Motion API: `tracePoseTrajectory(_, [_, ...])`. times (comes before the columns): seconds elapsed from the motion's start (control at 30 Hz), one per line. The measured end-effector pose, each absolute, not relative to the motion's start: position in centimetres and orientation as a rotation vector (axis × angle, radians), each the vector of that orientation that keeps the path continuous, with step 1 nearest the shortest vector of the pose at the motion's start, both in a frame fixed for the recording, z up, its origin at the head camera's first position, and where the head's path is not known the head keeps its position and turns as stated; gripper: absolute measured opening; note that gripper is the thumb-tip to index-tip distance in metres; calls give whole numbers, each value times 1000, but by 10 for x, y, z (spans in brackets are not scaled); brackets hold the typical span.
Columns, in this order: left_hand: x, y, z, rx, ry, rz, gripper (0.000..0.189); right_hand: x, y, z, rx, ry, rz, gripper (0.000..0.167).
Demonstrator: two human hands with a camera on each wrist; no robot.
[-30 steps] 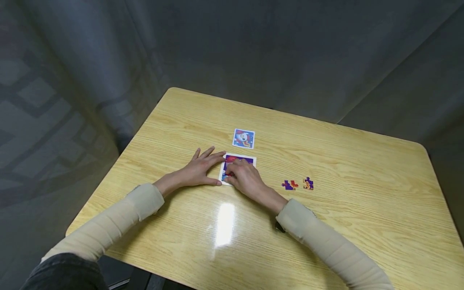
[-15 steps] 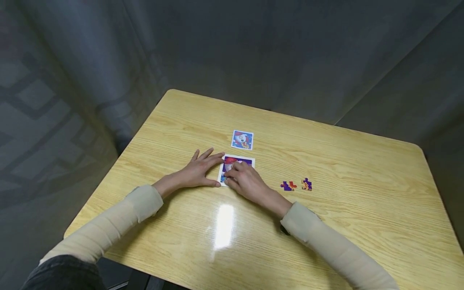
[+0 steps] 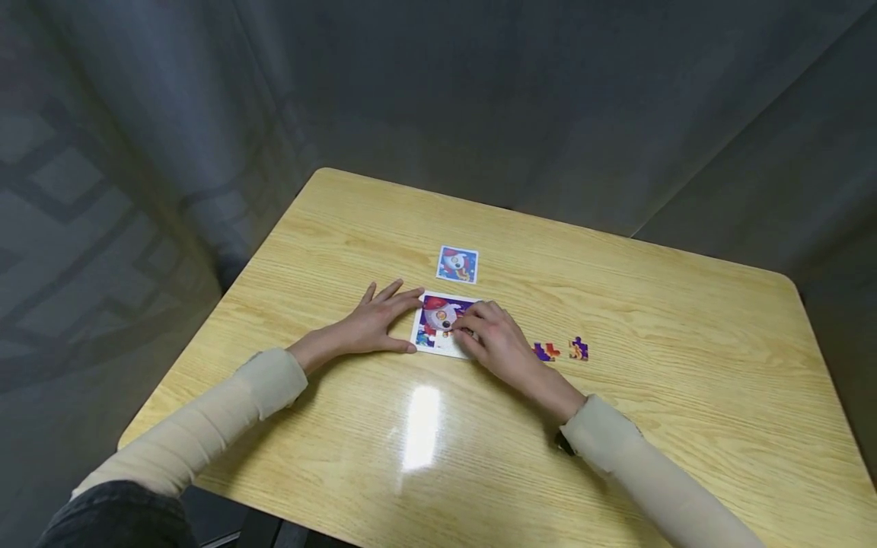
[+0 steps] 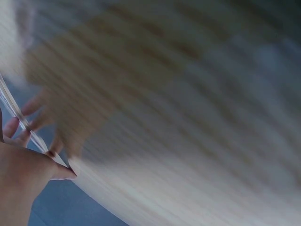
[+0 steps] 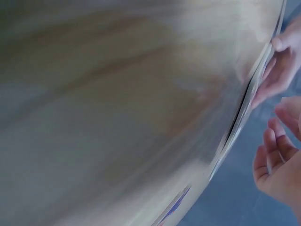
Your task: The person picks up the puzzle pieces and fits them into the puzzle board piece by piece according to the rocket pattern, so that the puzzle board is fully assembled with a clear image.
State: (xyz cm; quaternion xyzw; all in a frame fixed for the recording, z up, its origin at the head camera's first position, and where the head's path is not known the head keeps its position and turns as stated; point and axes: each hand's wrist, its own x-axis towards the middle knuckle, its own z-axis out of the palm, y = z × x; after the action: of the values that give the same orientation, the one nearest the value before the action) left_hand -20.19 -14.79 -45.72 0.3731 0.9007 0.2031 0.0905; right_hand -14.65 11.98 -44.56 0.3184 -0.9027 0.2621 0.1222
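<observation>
A white-framed puzzle board (image 3: 448, 348) lies on the table, partly filled with a picture of a white rocket on purple; its lower part shows bare white. My left hand (image 3: 370, 326) rests at the board's left edge, fingers spread and thumb at the lower left corner. Over the right side of the board hovers my right hand (image 3: 503, 342), hiding that part. In the right wrist view, its loosely bent fingers (image 5: 273, 146) hold nothing and are off the board. Two loose jigsaw pieces, one purple and red (image 3: 546, 352), one purple and orange (image 3: 578, 348), lie to the right.
Behind the board lies a small square picture card (image 3: 457, 264) with a similar rocket on blue. The wooden table (image 3: 658, 320) reaches back to a grey curtain (image 3: 521, 114). A bright glare patch shows in front of the board.
My right hand has drawn back to the right from the board's middle, uncovering the rocket picture and the bare lower part. My left hand stays at the left edge.
</observation>
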Motion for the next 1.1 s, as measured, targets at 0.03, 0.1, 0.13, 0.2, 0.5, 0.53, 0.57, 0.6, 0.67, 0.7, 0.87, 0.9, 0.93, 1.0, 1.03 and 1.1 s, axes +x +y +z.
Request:
tracePoseTrajectory(0.03, [-202, -148, -458, 1114, 2678, 604, 80, -146, 126, -446, 915, -2618, 770, 12])
tracePoseTrajectory(0.1, [-202, -147, -458, 1118, 2678, 607, 80, -144, 140, -447, 879, -2592, 783, 11])
tracePoseTrajectory(0.13, [-202, -147, -459, 1118, 2679, 610, 80, -144, 147, -448, 860, -2577, 785, 12])
tracePoseTrajectory(0.2, [-203, -147, -459, 1117, 2677, 612, 80, -142, 163, -448, 814, -2572, 790, 13])
tracePoseTrajectory(0.5, [-202, -147, -456, 1104, 2662, 623, 80, -127, 229, -450, 641, -2725, 770, 32])
tracePoseTrajectory(0.53, [-202, -147, -456, 1101, 2662, 622, 80, -125, 233, -450, 630, -2745, 768, 34])
tracePoseTrajectory(0.57, [-202, -147, -456, 1099, 2664, 622, 80, -124, 236, -451, 621, -2761, 763, 37])
tracePoseTrajectory(0.6, [-202, -147, -456, 1097, 2666, 622, 80, -122, 239, -451, 614, -2776, 760, 39])
tracePoseTrajectory(0.67, [-202, -148, -456, 1093, 2668, 624, 80, -121, 243, -452, 605, -2795, 756, 43])
tracePoseTrajectory(0.7, [-202, -148, -456, 1091, 2667, 630, 80, -120, 244, -452, 606, -2803, 754, 44])
tracePoseTrajectory(0.87, [-202, -148, -457, 1084, 2663, 628, 80, -117, 246, -456, 648, -2825, 747, 43])
tracePoseTrajectory(0.9, [-202, -148, -458, 1088, 2667, 625, 80, -117, 246, -457, 662, -2822, 743, 41])
tracePoseTrajectory(0.93, [-202, -148, -458, 1094, 2672, 621, 80, -116, 246, -457, 674, -2816, 741, 40])
tracePoseTrajectory(1.0, [-202, -148, -459, 1099, 2679, 617, 80, -116, 246, -458, 682, -2797, 748, 36])
tracePoseTrajectory(1.03, [-202, -148, -459, 1103, 2679, 620, 80, -116, 246, -458, 679, -2788, 752, 34])
tracePoseTrajectory(1.1, [-202, -147, -459, 1114, 2682, 625, 80, -117, 246, -458, 668, -2775, 759, 32])
